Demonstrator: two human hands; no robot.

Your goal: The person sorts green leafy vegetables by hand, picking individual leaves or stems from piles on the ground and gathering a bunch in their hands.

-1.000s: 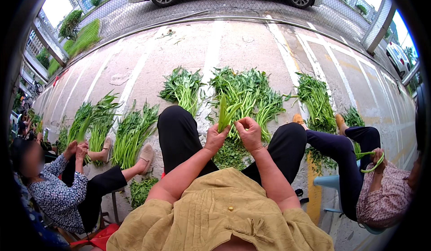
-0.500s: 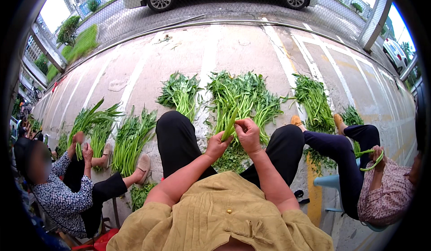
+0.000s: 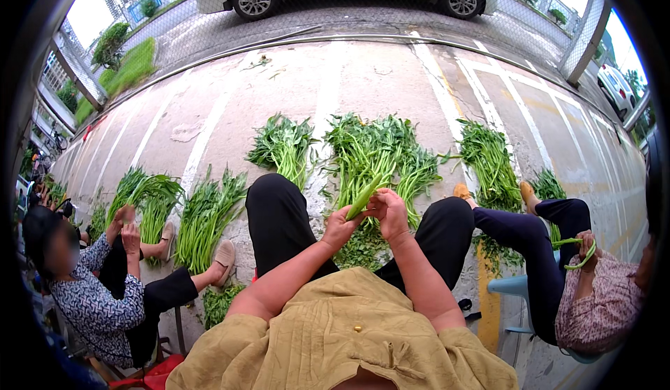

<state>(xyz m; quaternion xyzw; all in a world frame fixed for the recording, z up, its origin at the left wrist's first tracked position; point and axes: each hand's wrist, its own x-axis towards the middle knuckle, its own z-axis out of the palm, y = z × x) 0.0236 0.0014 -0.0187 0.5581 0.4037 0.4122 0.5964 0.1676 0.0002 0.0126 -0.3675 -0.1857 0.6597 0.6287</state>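
the left hand [image 3: 340, 226] has its fingers wrapped round the lower end of a green piece [image 3: 363, 197], which tilts up and to the right in front of the body, above the gap between the knees; whether it is one leaf or several laid together is too small to tell. gripping it low seems to leave its upper length free for the other hand. the right hand [image 3: 391, 212] has its fingers bent together right beside the piece, and i cannot tell whether they pinch it or merely rest against it. both wrists sit inward, probably so the two hands can meet close to the eyes. below them, on the ground between the legs, lies a heap of loose leaves [image 3: 362, 247], perhaps there because it is directly under the hands. just beyond, the middle bunch [image 3: 377, 149] lies with leafy tops away and stems toward the person, which likely makes stems easy to reach. a smaller bunch [image 3: 282, 145] lies to its left and another bunch [image 3: 488, 166] to its right. on the right, a seated co-worker [image 3: 593, 296] holds a bent green stem [image 3: 585, 256].
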